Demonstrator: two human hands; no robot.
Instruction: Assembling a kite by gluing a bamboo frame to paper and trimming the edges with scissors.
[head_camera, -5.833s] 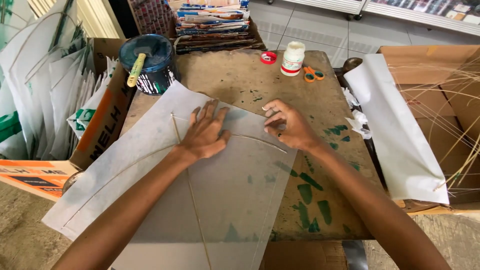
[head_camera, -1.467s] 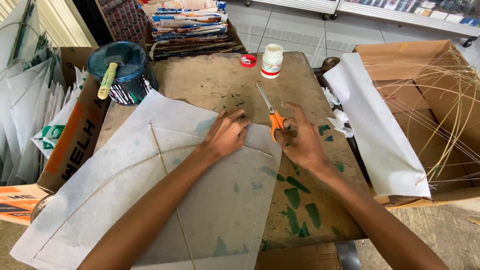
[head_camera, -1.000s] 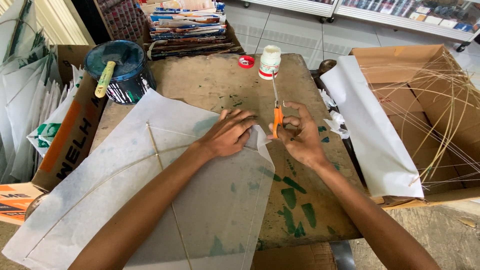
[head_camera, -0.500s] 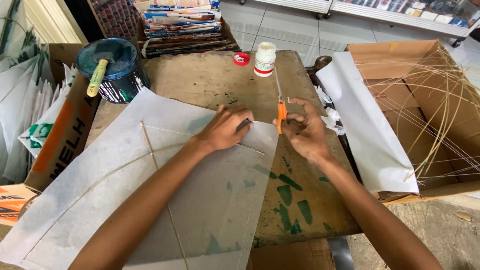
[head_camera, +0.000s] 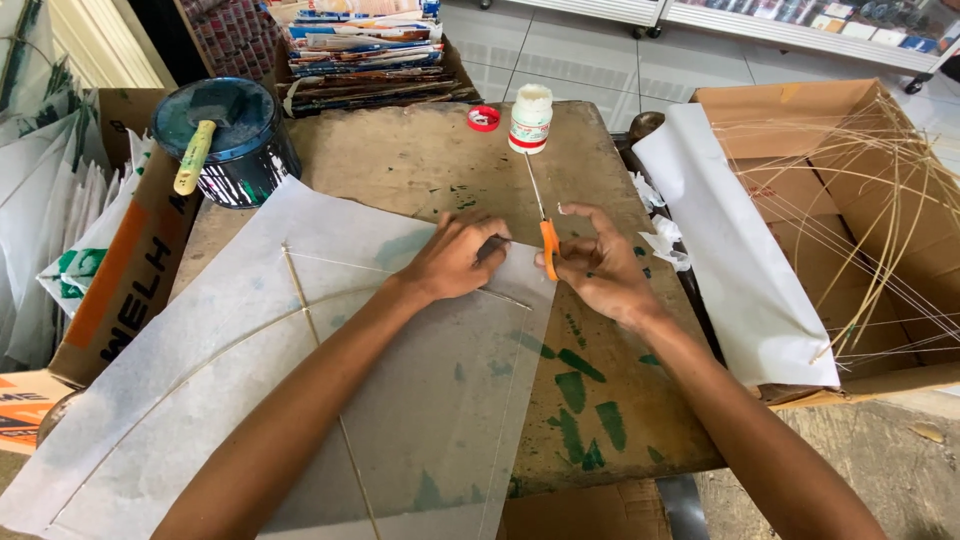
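A large sheet of thin white paper (head_camera: 250, 390) lies across a worn wooden table (head_camera: 420, 170), with thin bamboo sticks (head_camera: 310, 320) laid on it as a spine and a bow. My left hand (head_camera: 455, 258) presses flat on the sheet's right corner. My right hand (head_camera: 600, 270) grips orange-handled scissors (head_camera: 545, 235); their blades point away from me along the sheet's right edge.
A dark paint can (head_camera: 225, 140) with a brush handle stands at the table's back left. A small white bottle (head_camera: 530, 118) and its red cap (head_camera: 483, 118) sit at the back. A cardboard box (head_camera: 860, 200) of bamboo strips stands to the right, white paper (head_camera: 740, 260) draped over its side. Stacked magazines (head_camera: 370, 55) lie behind.
My right hand picked up the scissors and swung them upright along the sheet's right edge. My left hand slid toward that corner and stays pressed there.
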